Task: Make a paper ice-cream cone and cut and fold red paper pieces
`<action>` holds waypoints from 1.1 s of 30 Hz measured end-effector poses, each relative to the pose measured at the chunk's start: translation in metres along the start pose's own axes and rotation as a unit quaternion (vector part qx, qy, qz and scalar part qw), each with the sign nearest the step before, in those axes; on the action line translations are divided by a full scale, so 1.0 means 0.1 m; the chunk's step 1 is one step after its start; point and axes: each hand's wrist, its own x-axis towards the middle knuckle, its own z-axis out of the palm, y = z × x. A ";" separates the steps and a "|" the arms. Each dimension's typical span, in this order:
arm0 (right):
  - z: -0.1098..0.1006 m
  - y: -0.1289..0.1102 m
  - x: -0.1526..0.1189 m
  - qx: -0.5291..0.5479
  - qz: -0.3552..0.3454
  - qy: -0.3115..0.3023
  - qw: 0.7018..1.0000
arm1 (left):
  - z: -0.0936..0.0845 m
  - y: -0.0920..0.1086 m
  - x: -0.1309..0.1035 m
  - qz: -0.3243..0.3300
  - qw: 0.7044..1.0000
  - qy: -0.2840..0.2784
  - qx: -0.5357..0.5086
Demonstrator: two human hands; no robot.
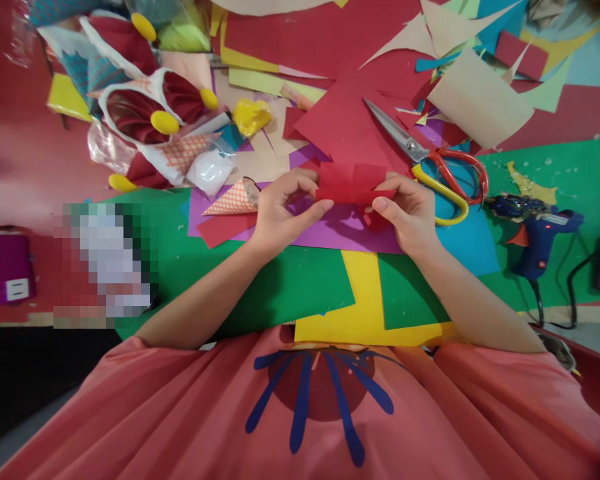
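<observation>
Between my two hands is a small piece of red paper (353,180), with a crease along its lower part. My left hand (287,207) pinches its left end between thumb and fingers. At the right end, my right hand (407,210) grips it the same way. Purple paper (320,230) lies beneath my hands. Close to my left hand rests a small checked paper cone (233,199). Scissors (420,153) with one red and one yellow handle lie open just beyond my right hand.
A blue glue gun (537,240) with a cord sits on green paper (587,180) at the right. Several cone-shaped paper pieces (135,110) with yellow dots are piled at the upper left. Coloured paper scraps (483,97) cover the far side. A blurred-out object (115,260) lies at the left.
</observation>
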 end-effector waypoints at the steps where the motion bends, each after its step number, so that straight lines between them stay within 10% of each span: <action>1: 0.00 0.00 -0.01 -0.007 0.003 0.001 1.000 | 0.00 0.00 -0.01 -0.004 1.000 -0.005 -0.004; 10: 0.01 0.05 -0.06 -0.075 -0.045 -0.017 0.996 | 0.03 -0.03 0.01 0.016 0.989 -0.089 -0.117; 33: 0.02 0.01 -0.10 -0.132 -0.047 -0.079 0.987 | 0.02 0.00 -0.01 0.002 0.998 -0.056 -0.040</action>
